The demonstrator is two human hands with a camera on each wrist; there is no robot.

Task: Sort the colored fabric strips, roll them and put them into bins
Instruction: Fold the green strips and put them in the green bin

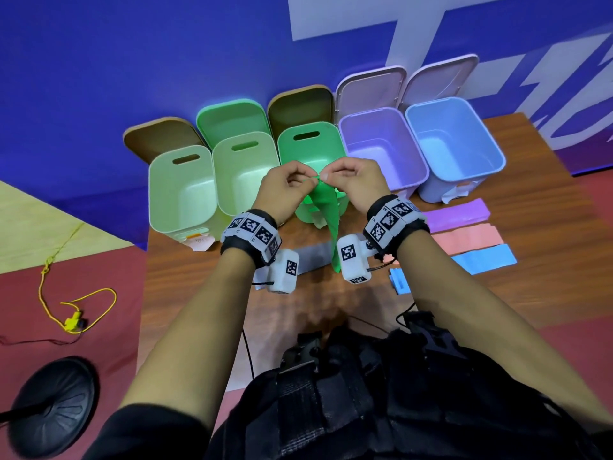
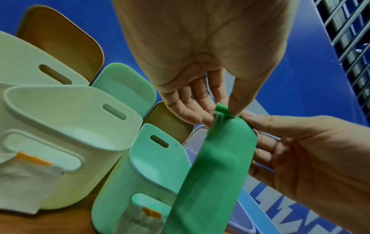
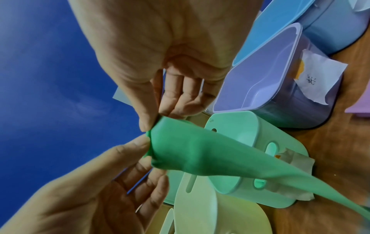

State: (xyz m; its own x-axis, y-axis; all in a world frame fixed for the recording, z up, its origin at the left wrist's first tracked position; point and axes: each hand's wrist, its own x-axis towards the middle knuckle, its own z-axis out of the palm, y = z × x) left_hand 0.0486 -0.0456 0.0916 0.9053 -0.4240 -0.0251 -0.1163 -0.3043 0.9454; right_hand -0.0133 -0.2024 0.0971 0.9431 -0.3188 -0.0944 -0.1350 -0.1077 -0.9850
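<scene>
While hanging below, the green strip (image 1: 326, 207) is pinched by left hand (image 1: 285, 190) and right hand (image 1: 356, 184).

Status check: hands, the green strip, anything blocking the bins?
Left hand and right hand both pinch the green fabric strip at its top end. Strip hangs unrolled. Green plastic bin open, unobstructed.

A brown wood-grain table (image 1: 547, 287) carries five open plastic bins along its far edge — two pale green (image 1: 180, 194), (image 1: 245, 171), one mint green (image 1: 310, 151), one lilac (image 1: 384, 151), one light blue (image 1: 454, 144). Flat purple (image 1: 457, 214), pink (image 1: 467, 239) and blue (image 1: 484, 262) fabric strips lie at right — what appears a grey strip (image 1: 315, 257) lies mid-table.
</scene>
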